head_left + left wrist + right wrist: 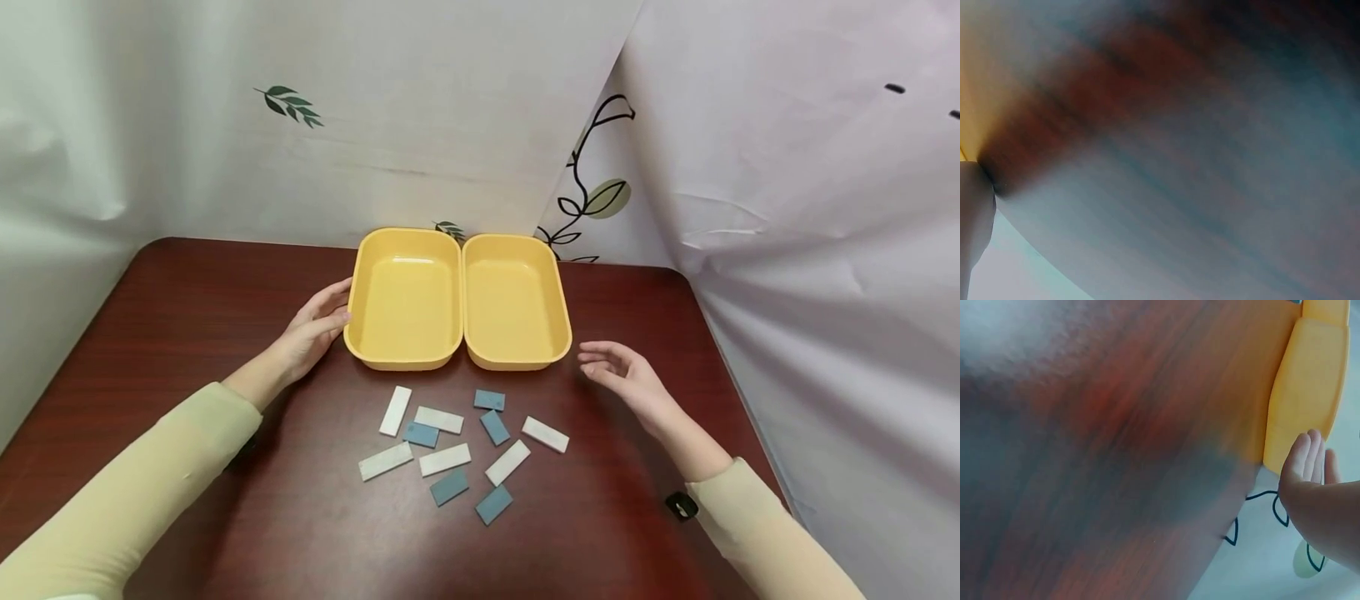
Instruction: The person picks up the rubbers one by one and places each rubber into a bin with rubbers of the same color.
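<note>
Two yellow plastic trays, a left tray point(405, 365) and a right tray point(517, 365), stand side by side at the back of the table with nothing in them. My left hand point(315, 329) touches the outer side of the left tray, thumb near its rim. In the left wrist view only a bit of that hand point(975, 215) shows at the edge. Just off the right tray's near right corner, my right hand point(624, 379) holds nothing, its fingers loosely extended. Several white rectangular tiles point(445, 459) and several shorter blue-grey tiles point(494, 505) lie scattered in front of the trays.
The dark red wooden table point(300, 517) reaches back to a pale curtain point(420, 108) printed with leaves. Another stretch of curtain point(840, 250) hangs along the right side. One white tile point(442, 419) lies against a blue-grey tile point(421, 434).
</note>
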{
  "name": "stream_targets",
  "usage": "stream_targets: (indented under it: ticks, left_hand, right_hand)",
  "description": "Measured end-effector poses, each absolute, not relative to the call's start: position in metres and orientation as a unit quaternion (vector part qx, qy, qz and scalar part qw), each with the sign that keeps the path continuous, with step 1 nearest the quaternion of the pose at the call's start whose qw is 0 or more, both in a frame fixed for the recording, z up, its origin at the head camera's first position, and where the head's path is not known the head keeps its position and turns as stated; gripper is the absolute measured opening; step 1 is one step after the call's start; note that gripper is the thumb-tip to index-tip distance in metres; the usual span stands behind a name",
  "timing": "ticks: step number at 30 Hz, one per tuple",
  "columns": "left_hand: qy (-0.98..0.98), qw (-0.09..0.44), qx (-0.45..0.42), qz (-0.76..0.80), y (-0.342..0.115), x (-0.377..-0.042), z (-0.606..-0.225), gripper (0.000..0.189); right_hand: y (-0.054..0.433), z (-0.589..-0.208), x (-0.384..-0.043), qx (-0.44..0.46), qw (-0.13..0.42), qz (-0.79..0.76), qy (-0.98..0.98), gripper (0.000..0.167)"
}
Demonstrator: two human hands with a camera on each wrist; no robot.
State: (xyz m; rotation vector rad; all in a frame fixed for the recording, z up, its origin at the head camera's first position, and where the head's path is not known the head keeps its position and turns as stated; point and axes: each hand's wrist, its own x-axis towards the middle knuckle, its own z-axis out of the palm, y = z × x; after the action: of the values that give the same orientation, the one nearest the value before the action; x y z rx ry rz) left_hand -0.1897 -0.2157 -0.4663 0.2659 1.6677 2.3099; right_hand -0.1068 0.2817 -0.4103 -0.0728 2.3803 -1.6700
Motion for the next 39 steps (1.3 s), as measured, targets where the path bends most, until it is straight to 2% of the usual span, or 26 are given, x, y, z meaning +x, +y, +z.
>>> stream_targets:
  ticks: [14,24,29,39]
  left_hand:
    - [0.591,0.143,0.088,0.789,-0.216,-0.189,-0.465,0.061]
    - [0.593,0.139,0.086,0.789,-0.215,-0.189,-0.466,0.062]
    - [0.596,0.141,0.085,0.786,-0.215,-0.189,-0.466,0.062]
    - [0.603,0.144,0.081,0.781,-0.216,-0.191,-0.467,0.064]
  right_hand:
    - [0.273,-0.425,-0.089,-0.055,0.211,-0.528,0.82,0.037]
    - [0.268,-0.435,-0.084,-0.104,0.237,-0.512,0.819,0.034]
    - [0.266,-0.438,-0.083,-0.127,0.232,-0.489,0.831,0.032]
    - [0.256,-0.442,-0.08,-0.212,0.158,-0.344,0.901,0.027]
